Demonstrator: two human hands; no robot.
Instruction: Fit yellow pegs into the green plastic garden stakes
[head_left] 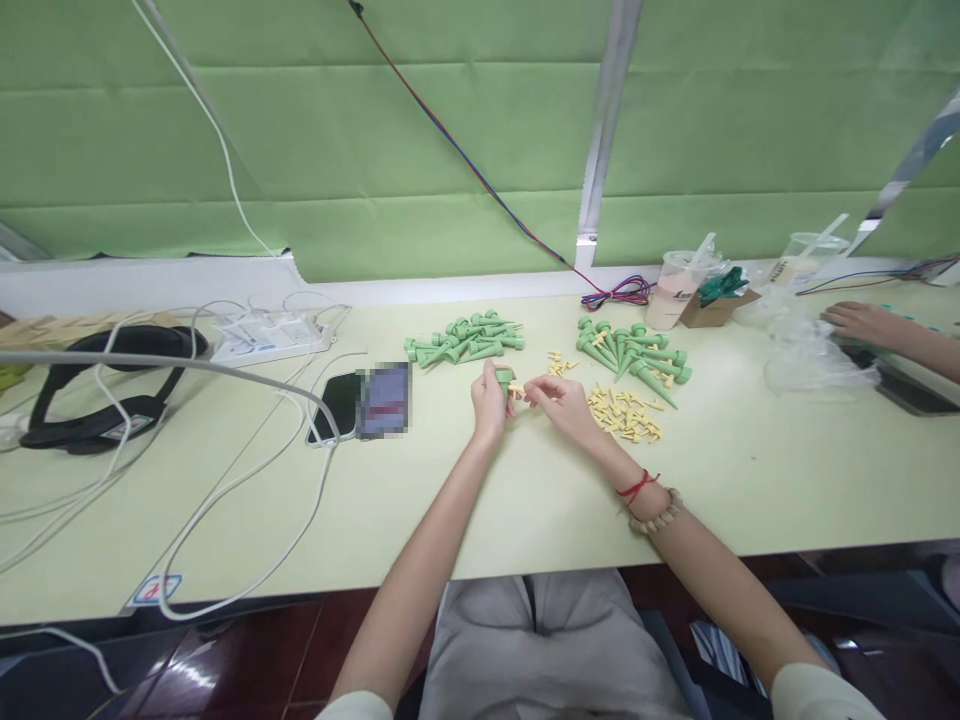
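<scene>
1. At centre frame, the left hand [489,402] is closed around a green spike [503,377], gripped upright at its wide end.
2. Touching it, the right hand [559,402] pinches a small yellow insert [516,390] at the spike's mouth; the tiny piece could slip from the fingertips, I judge.
3. Just right, loose yellow inserts [626,413] lie scattered; a sweeping wrist might knock them about.
4. Farther up, two heaps of green spikes [463,339] sit left and right of centre.
5. Upper right, a drink cup [679,288] could tip.
</scene>
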